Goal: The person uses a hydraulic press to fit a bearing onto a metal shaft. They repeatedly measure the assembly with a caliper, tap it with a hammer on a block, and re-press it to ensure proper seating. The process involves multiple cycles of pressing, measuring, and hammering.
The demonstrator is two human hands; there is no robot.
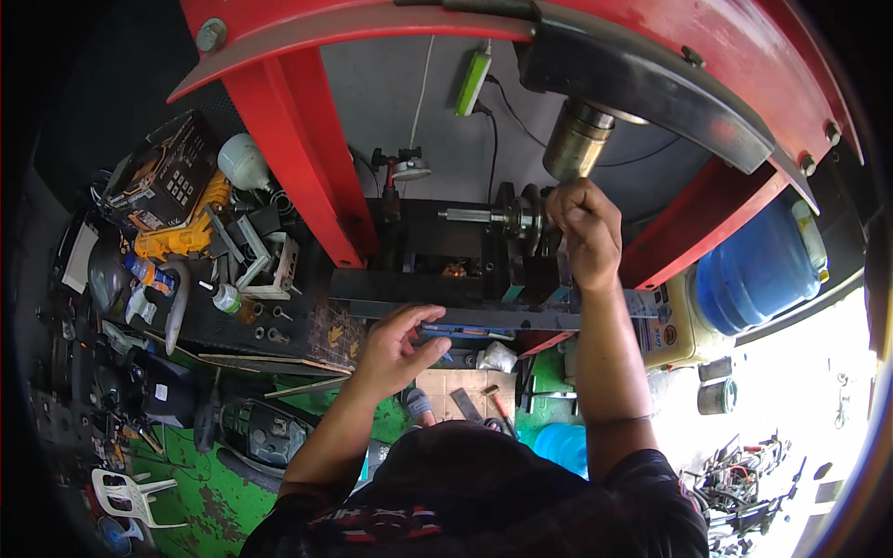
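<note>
A metal shaft with round discs (pixel 524 220), which looks like a crankshaft, lies crosswise on the dark bed (pixel 409 285) of a red press. Its thin splined end points left. My right hand (pixel 586 231) is closed at the right end of this shaft, just below the press's steel ram (pixel 579 139). The curled fingers hide whatever is in them. In front of the bed, my left hand (pixel 398 352) is open and holds nothing, its thumb apart from bent fingers.
Red uprights (pixel 302 153) flank the bed. A crowded bench (pixel 279 327) at left bears a box (pixel 163 177), a white bulb (pixel 244 160) and tools. At right stand a blue water jug (pixel 758 270) and a yellowish canister (pixel 684 325). A hammer (pixel 500 409) lies on cardboard below.
</note>
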